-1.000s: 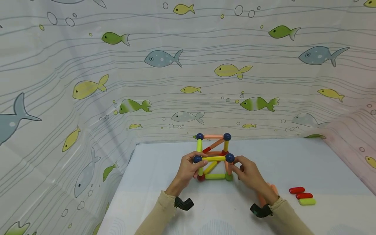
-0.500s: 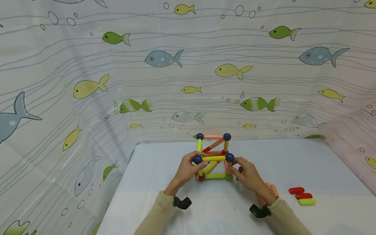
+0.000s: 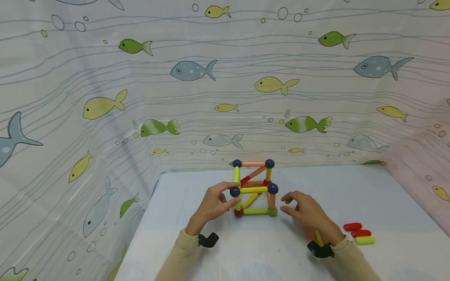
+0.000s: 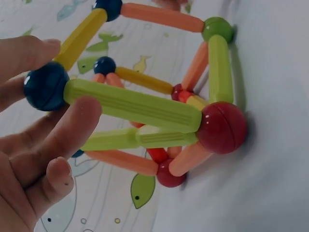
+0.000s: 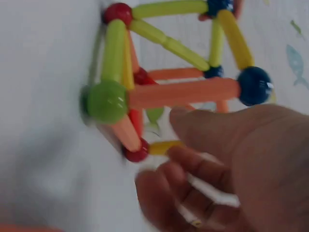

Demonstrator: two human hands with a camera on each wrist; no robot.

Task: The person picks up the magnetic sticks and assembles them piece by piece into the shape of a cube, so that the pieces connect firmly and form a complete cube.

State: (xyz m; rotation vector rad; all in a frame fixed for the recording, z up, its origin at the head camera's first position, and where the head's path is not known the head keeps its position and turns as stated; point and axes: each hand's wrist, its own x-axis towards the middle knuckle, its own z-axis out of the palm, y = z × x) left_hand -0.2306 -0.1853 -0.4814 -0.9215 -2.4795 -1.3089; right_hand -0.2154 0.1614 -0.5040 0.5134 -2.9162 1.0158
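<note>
Since half a second ago, the right hand [image 3: 309, 210] has come away from the toy frame [image 3: 254, 190] and now hangs just to its right, not touching it, thumb and fingers apart and gently curved. On the other side, the left hand [image 3: 212, 203] has thumb and index finger clamped around the front left blue ball [image 4: 47, 86] at the top of the frame (how firmly, I cannot tell). That frame stands upright towards the back of the white table [image 3: 253, 242]: blue balls at its upper corners, red and green ones below, joined by yellow, lime and orange rods, with slanting rods across its sides. Partly hidden under the right wrist lie some loose rods [image 3: 318, 237], yellow and orange. Farther right, two red rods [image 3: 352, 226] and a lime rod [image 3: 365, 240] lie close together. Behind everything hangs a fish-print sheet [image 3: 197, 35].
</note>
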